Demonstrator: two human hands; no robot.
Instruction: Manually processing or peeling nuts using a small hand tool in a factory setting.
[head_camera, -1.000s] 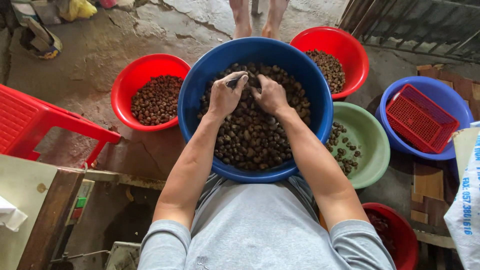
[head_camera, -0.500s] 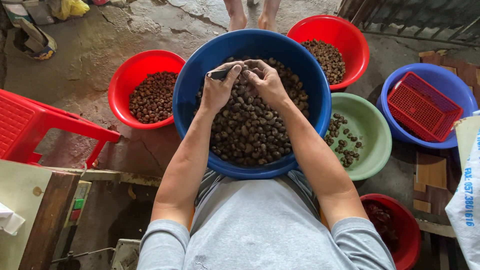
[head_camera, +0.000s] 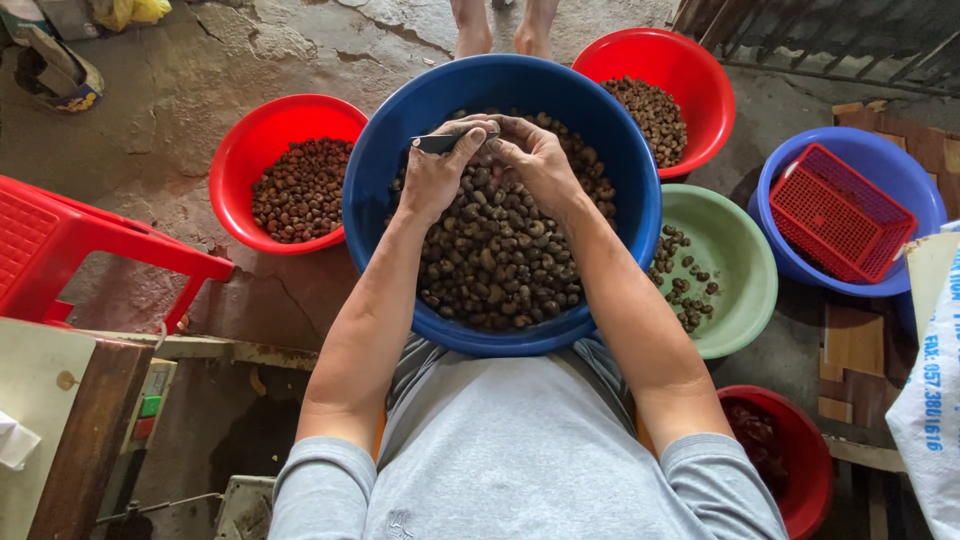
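- Six basins ring you on the concrete floor (head_camera: 200, 290); the large blue basin (head_camera: 400, 180) sits against your lap, heaped with dark brown nuts (head_camera: 500, 260).
- Left red basin (head_camera: 290, 120): about half full of smaller reddish-brown nuts, just beside the blue one.
- Far red basin (head_camera: 680, 60): brown nuts piled to one side, touching the blue basin's rim.
- Green basin (head_camera: 740, 260): a sparse scatter of dark nuts near its left wall.
- Right blue basin (head_camera: 880, 160): holds a red mesh basket (head_camera: 840, 210), tilted.
- Small red basin (head_camera: 800, 470) at your right hip: dark reddish contents, too shadowed to tell what.
- Your left hand (head_camera: 435, 180) is curled shut around a small dark-handled knife (head_camera: 445, 143), blade pointing right.
- Your right hand (head_camera: 535, 160) is closed, fingertips pinched together at the knife's tip; a nut probably sits between them, but the fingers hide it.
- Both hands meet above the far part of the nut pile, touching each other.
- Against 0.5 s ago: hands remain joined in nearly the same spot; basins unmoved. Against 1.0 s ago: hands have lifted off the nut pile towards the far rim.
- Someone's bare feet (head_camera: 500, 30) stand beyond the blue basin; a red plastic stool (head_camera: 60, 250) is at your left.
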